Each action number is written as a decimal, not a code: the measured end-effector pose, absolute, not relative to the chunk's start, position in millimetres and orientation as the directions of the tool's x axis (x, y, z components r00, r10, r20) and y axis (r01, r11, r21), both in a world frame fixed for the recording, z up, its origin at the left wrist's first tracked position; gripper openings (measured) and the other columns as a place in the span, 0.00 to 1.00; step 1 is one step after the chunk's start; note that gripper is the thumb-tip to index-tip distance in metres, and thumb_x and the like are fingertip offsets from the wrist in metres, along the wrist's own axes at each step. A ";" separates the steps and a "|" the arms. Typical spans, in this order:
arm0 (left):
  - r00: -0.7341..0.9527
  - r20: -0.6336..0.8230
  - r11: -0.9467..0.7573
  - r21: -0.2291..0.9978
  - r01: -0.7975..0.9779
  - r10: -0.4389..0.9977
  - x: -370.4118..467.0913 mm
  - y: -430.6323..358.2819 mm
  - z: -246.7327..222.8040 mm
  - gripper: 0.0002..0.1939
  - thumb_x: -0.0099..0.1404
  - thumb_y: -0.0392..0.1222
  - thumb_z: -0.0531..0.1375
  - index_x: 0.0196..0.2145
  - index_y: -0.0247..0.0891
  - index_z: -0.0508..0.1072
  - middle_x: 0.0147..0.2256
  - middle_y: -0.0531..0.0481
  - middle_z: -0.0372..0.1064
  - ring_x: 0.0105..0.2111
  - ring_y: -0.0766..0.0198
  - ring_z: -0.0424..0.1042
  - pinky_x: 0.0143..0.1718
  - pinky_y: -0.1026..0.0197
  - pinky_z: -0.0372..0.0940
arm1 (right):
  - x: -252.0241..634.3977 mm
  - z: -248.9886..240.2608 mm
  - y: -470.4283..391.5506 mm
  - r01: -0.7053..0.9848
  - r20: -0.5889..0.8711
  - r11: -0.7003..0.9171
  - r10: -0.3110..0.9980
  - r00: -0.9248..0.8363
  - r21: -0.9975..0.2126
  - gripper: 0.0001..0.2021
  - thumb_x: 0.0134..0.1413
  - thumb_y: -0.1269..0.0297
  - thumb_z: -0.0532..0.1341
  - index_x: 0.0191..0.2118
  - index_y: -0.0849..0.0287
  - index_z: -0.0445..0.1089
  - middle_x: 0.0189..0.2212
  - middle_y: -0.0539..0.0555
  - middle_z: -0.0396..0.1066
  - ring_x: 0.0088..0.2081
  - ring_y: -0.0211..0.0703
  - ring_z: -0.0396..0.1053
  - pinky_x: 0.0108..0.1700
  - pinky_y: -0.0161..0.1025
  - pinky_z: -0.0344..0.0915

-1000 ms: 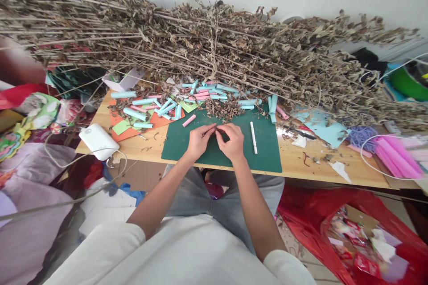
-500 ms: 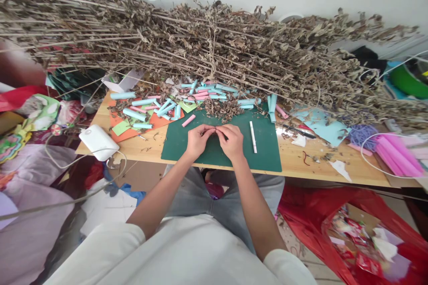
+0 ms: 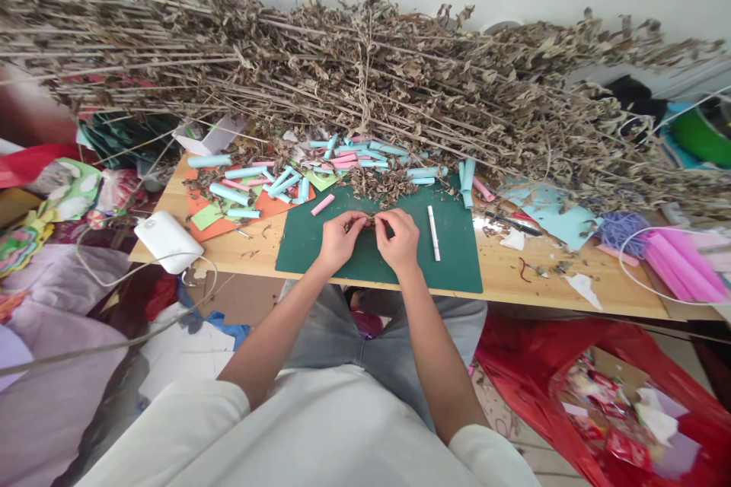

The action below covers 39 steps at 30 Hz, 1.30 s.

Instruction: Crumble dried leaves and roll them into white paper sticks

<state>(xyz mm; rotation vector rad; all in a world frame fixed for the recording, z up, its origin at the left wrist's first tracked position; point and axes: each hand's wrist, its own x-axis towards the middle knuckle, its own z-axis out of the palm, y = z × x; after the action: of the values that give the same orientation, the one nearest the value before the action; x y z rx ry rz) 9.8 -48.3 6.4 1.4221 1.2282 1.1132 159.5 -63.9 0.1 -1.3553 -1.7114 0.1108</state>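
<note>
Over the green cutting mat (image 3: pixel 371 274), my left hand (image 3: pixel 341 238) and my right hand (image 3: pixel 398 238) face each other with a small gap between them. Each one pinches thumb to forefinger on bits of brown dried leaf (image 3: pixel 371 221); the exact shape is too small to make out. Just beyond my fingertips lies a heap of crumbled dried leaves (image 3: pixel 381 186). A short pink paper roll (image 3: pixel 323 205) rests on the mat to the left. To the right lies a white pen-like stick (image 3: pixel 434 233).
Blue paper rolls (image 3: pixel 284 183) and pink ones lie on orange sheets (image 3: pixel 209 205) at the left. A long bundle of dried stalks (image 3: pixel 320 65) spans the back. A white power bank (image 3: pixel 167 242) with a cable sits left. A red bag (image 3: pixel 514 350) hangs below right.
My hands have moved slightly apart, from fingertips touching to a small gap, and dried leaf now shows between them. The rolls and the white stick stay in place.
</note>
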 end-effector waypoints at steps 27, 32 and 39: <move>0.083 0.099 -0.116 0.963 0.243 0.992 9.2 -46.1 3.2 0.16 0.63 0.49 0.61 0.42 0.36 0.80 0.33 0.46 0.78 0.29 0.63 0.72 0.35 0.62 0.65 | 158.2 -0.4 -62.0 0.792 0.593 0.312 0.802 0.077 -0.525 0.08 0.61 0.65 0.58 0.35 0.56 0.74 0.32 0.54 0.76 0.35 0.43 0.72 0.42 0.42 0.63; 0.122 0.098 -0.125 0.961 0.246 0.988 8.9 -48.0 9.2 0.20 0.68 0.51 0.55 0.49 0.36 0.74 0.21 0.55 0.67 0.22 0.68 0.64 0.29 0.65 0.59 | 158.1 0.5 -62.3 0.785 0.557 0.291 0.827 0.082 -0.547 0.05 0.59 0.68 0.58 0.34 0.57 0.72 0.31 0.53 0.74 0.34 0.42 0.70 0.40 0.41 0.63; 0.046 0.014 -0.015 1.000 0.017 0.999 6.9 -47.5 18.6 0.25 0.68 0.62 0.52 0.39 0.36 0.73 0.23 0.53 0.66 0.18 0.72 0.57 0.21 0.67 0.51 | 158.8 0.6 -63.4 0.740 0.585 0.367 0.810 0.043 -0.563 0.10 0.56 0.73 0.54 0.37 0.57 0.71 0.35 0.55 0.74 0.39 0.45 0.71 0.44 0.42 0.64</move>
<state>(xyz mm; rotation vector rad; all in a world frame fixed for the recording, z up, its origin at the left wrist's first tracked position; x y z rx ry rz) 6.9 -47.5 18.6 1.2540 1.1814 1.1771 158.8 -63.4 0.6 -1.3845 -1.7040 0.0939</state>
